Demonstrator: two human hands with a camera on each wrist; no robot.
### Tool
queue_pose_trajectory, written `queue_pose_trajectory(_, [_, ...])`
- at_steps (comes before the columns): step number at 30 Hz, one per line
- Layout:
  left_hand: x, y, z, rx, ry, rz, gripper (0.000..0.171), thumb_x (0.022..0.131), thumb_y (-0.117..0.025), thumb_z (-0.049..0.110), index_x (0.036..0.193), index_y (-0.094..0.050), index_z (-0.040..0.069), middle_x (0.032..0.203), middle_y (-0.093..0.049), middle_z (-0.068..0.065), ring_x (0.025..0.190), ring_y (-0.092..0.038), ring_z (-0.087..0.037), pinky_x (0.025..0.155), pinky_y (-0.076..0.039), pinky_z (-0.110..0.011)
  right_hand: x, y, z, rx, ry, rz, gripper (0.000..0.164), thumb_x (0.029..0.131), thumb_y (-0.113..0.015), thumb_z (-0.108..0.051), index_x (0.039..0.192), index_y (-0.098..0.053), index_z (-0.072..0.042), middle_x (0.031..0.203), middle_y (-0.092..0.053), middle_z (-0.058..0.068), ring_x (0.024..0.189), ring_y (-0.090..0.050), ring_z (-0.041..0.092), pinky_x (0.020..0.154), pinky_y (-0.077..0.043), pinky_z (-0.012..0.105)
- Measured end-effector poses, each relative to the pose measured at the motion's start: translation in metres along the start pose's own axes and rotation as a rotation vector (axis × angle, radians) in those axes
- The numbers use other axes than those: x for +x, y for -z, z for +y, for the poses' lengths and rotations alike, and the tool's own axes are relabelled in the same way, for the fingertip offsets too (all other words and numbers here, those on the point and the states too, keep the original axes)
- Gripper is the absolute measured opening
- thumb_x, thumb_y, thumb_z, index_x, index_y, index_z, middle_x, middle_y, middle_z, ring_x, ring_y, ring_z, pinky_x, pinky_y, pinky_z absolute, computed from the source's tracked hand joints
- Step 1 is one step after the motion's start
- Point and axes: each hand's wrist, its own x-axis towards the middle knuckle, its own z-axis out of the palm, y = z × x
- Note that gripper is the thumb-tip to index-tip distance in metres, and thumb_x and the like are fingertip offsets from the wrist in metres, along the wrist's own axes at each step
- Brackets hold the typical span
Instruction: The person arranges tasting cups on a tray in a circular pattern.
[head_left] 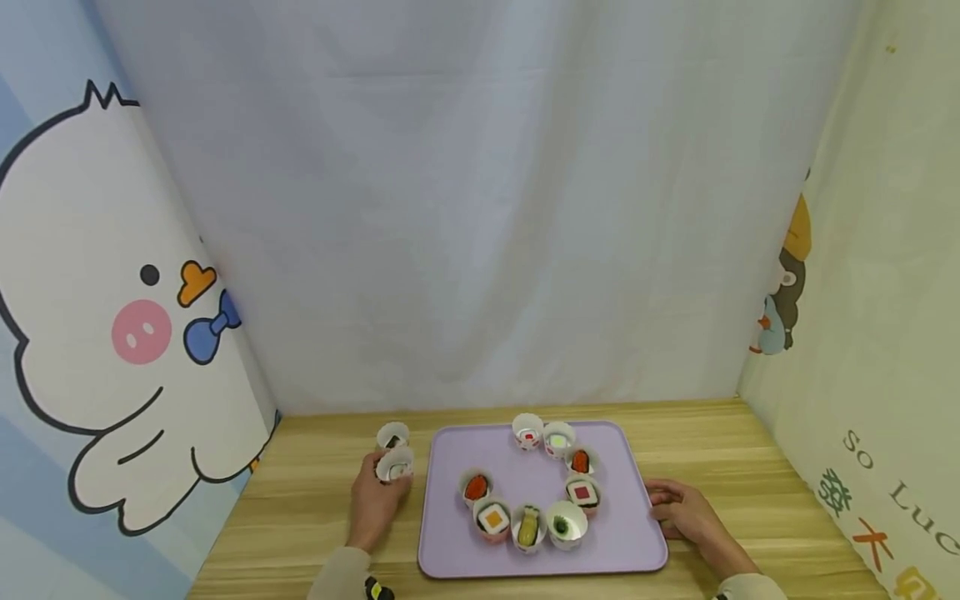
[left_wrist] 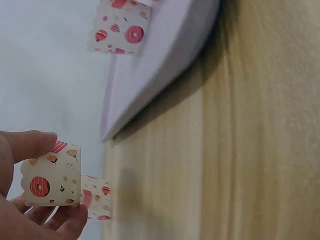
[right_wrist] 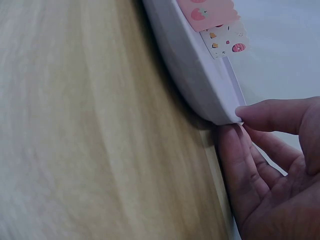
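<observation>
My left hand (head_left: 372,506) grips a patterned paper baking cup (head_left: 394,466) with a whitish piece inside, left of the lilac tray (head_left: 525,473). In the left wrist view, thumb and fingers hold this cup (left_wrist: 52,176) from opposite sides, tilted on its side in that picture. Another paper cup (head_left: 392,435) with a dark and white piece stands just behind it on the table. At the tray's right side, my right hand (head_left: 692,518) pinches the rim, thumb on top and fingers beneath, as the right wrist view shows.
Several paper cups with sushi-like pieces form a rough curve on the tray, among them a red-topped one (head_left: 476,488), a yellow one (head_left: 528,530) and a green one (head_left: 566,525). The wooden table (head_left: 300,492) meets a white curtain (head_left: 480,250) behind, with printed cloths at both sides.
</observation>
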Motion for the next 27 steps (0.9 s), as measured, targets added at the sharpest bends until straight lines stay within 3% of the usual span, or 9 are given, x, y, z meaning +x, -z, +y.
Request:
queue_pose_trajectory(7, [-0.001, 0.007, 0.021, -0.04, -0.044, -0.069, 0.059, 0.08, -0.079, 0.015, 0.132, -0.052, 0.005, 0.119, -0.064, -0.021, 0.103, -0.063, -0.03, 0.077, -0.052, -0.028, 0.001, 0.001, 0.0, 0.007, -0.008, -0.001, 0.058, 0.078, -0.066, 0.007, 0.134, -0.052, 0.007, 0.093, -0.063, 0.002, 0.079, -0.061, 0.015, 0.062, -0.057, 0.036])
queue_pose_trajectory(15, [-0.002, 0.011, 0.048, -0.054, -0.075, -0.156, 0.061, 0.082, -0.077, 0.012, 0.136, -0.05, 0.006, 0.125, -0.062, -0.019, 0.11, -0.061, -0.032, 0.084, -0.054, -0.036, 0.0, 0.0, -0.002, 0.016, 0.0, 0.0, 0.058, 0.076, -0.066, 0.008, 0.133, -0.052, 0.007, 0.091, -0.063, 0.001, 0.077, -0.061, 0.015, 0.061, -0.057, 0.035])
queue_pose_trajectory(20, [-0.001, 0.008, 0.061, -0.079, -0.09, -0.203, 0.063, 0.082, -0.077, 0.013, 0.137, -0.048, 0.004, 0.123, -0.061, -0.02, 0.106, -0.061, -0.03, 0.078, -0.053, -0.031, 0.001, 0.001, -0.001, 0.011, -0.004, 0.0, 0.058, 0.077, -0.067, 0.007, 0.133, -0.052, 0.007, 0.091, -0.063, 0.001, 0.077, -0.061, 0.014, 0.06, -0.057, 0.035])
queue_pose_trajectory(27, [0.001, -0.002, 0.073, -0.107, -0.101, -0.268, 0.062, 0.082, -0.077, 0.013, 0.136, -0.048, 0.003, 0.123, -0.059, -0.021, 0.105, -0.06, -0.031, 0.076, -0.053, -0.032, 0.003, 0.0, 0.003, 0.018, -0.006, -0.008, 0.058, 0.077, -0.066, 0.007, 0.133, -0.052, 0.008, 0.089, -0.062, 0.0, 0.077, -0.06, 0.014, 0.06, -0.057, 0.034])
